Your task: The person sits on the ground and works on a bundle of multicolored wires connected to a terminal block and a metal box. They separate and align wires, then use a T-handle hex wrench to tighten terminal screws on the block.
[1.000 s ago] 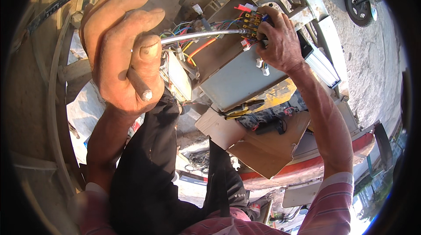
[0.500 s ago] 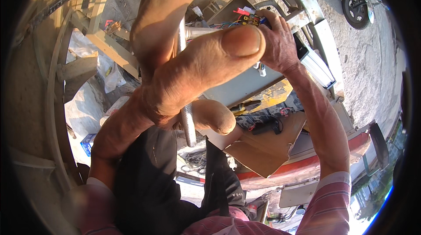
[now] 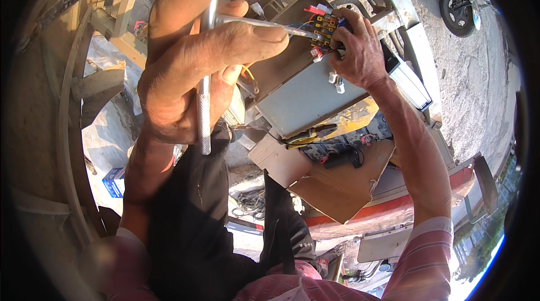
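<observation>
In my left hand (image 3: 185, 68), close to the camera, is a T-handle wrench (image 3: 205, 127) with a knurled crossbar. My fingers are wrapped round the bar, and the shaft runs rightward to a terminal block (image 3: 325, 23). The tip seems to meet a screw on the block; its shape is too small to tell. My right hand (image 3: 363, 56) grips the block's right side, fingers bent over it. Coloured wires lead from the block, with white connectors (image 3: 336, 81) dangling below and a red one (image 3: 314, 10) above. A yellow wire (image 3: 247, 70) hangs beside my left hand.
Under the block sits a grey metal box (image 3: 298, 103). Nearer me are pliers (image 3: 318, 132), a yellow panel (image 3: 357, 116) and torn cardboard (image 3: 337, 186). Wooden framing (image 3: 121, 37) stands left, a pale metal frame (image 3: 419, 48) right. A motorbike wheel (image 3: 456, 12) is farther off.
My left hand has moved left and away from the camera with the wrench, whose shaft now shows reaching the terminal block. The right hand stays at the block, its fingers slightly shifted.
</observation>
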The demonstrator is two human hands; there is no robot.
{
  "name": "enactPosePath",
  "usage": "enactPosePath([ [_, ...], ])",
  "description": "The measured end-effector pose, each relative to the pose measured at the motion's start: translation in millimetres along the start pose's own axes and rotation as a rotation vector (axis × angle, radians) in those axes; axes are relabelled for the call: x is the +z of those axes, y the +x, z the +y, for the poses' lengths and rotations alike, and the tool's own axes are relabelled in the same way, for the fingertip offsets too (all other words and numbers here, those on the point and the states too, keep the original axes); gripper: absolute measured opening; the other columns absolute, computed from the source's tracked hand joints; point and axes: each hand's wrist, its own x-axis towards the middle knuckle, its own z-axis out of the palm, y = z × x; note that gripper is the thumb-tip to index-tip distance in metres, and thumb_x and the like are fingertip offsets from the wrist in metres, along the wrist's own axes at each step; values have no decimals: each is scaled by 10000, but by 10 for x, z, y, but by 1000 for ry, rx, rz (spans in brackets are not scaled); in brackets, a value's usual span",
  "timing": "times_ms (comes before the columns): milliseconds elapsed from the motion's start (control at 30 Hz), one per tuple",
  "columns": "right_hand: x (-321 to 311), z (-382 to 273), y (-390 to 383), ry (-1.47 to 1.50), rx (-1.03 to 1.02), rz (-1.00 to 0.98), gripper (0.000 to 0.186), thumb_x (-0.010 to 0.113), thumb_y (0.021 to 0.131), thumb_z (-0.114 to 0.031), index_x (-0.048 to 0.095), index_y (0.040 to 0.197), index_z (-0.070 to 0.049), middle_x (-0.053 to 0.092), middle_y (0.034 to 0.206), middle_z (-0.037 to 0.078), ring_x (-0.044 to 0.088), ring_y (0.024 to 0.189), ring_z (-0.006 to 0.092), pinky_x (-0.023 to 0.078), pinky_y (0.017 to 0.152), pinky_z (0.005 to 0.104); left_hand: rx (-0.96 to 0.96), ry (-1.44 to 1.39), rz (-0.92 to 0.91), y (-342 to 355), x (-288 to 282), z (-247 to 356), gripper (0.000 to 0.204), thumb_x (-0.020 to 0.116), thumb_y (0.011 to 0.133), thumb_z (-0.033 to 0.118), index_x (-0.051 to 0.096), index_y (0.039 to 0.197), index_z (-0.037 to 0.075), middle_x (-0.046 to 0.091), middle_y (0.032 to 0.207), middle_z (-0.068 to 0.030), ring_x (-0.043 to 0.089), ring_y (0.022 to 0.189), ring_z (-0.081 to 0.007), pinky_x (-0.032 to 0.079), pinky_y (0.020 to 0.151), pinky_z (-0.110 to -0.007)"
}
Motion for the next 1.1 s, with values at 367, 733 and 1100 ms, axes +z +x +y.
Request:
enactPosePath([
  [367, 1, 5, -6, 13, 10, -6, 164, 731, 713, -136, 704, 859, -67, 544, 1444, 79, 531, 1256, 332, 434, 1105, 469, -204, -187, 35, 26, -273, 69, 689, 659, 1002, 187, 383, 1556, -117, 384, 1577, -403, 581, 1362, -390, 574, 1026, -362],
  [733, 46, 24, -13, 7, -19, 44, 182, 776, 695, -107, 644, 816, -74, 530, 1452, 80, 552, 1212, 342, 457, 1068, 467, -753, -652, 61, 10, -167, 317, 634, 506, 1082, 328, 432, 1519, -126, 603, 1416, -297, 646, 1264, -383, 553, 1009, -450],
  [1100, 51, 28, -12, -16, -13, 43, 195, 773, 690, -124, 634, 819, -79, 531, 1444, 75, 556, 1191, 337, 466, 1054, 461, -212, 539, -253, 396, -328, 564, 306, 653, 1037, 145, 742, 1219, -84, 691, 1163, -187, 660, 1000, -235, 551, 796, -299],
])
